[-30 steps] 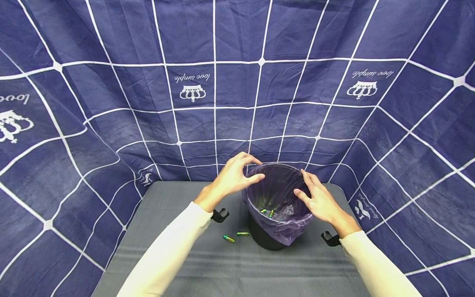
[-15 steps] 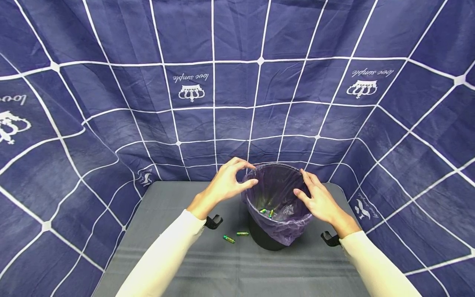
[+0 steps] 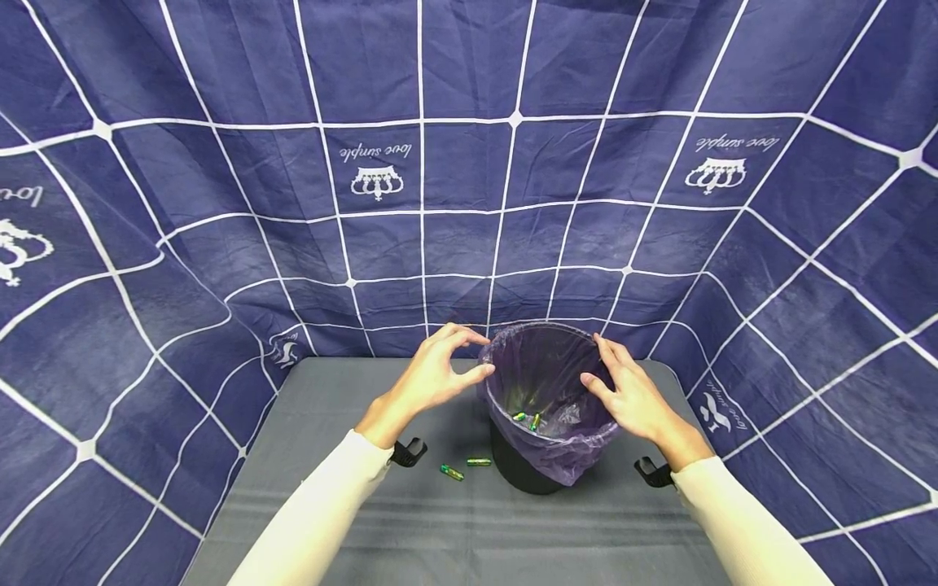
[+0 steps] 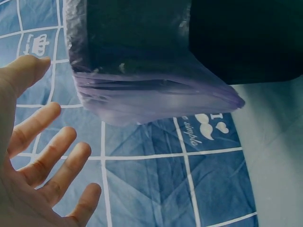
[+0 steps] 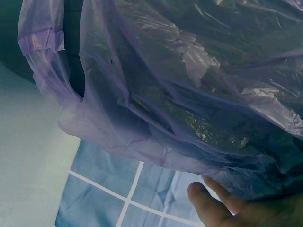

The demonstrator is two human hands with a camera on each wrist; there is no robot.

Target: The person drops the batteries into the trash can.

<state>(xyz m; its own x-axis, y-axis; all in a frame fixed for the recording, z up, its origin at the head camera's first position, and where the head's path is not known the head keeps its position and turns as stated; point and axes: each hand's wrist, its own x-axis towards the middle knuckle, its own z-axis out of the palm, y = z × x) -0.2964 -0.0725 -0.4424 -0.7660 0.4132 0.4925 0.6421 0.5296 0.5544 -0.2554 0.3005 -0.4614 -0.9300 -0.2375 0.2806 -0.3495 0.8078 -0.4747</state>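
A black trash bin (image 3: 523, 470) stands on the grey table, lined with a translucent purple bag (image 3: 567, 457) folded over its rim. Two green-gold batteries lie inside, one battery (image 3: 536, 422) beside another battery (image 3: 519, 416). Left of the bin, two more lie on the cloth: a battery (image 3: 452, 472) and a second battery (image 3: 479, 461). My left hand (image 3: 428, 378) hovers beside the left rim, fingers spread and holding nothing; the left wrist view shows a gap to the bag (image 4: 137, 101). My right hand (image 3: 636, 400) rests at the right rim, fingers extended, its fingertips against the bag (image 5: 156, 90).
Blue cloth (image 3: 469, 179) with white grid lines hangs at the back and both sides, close behind the bin. A black wrist strap piece (image 3: 409, 452) sticks out under the left wrist, and a similar one (image 3: 652, 471) under the right.
My left hand has moved left and slightly down, away from the bin's rim. The right hand, the bin and the batteries have stayed in place.
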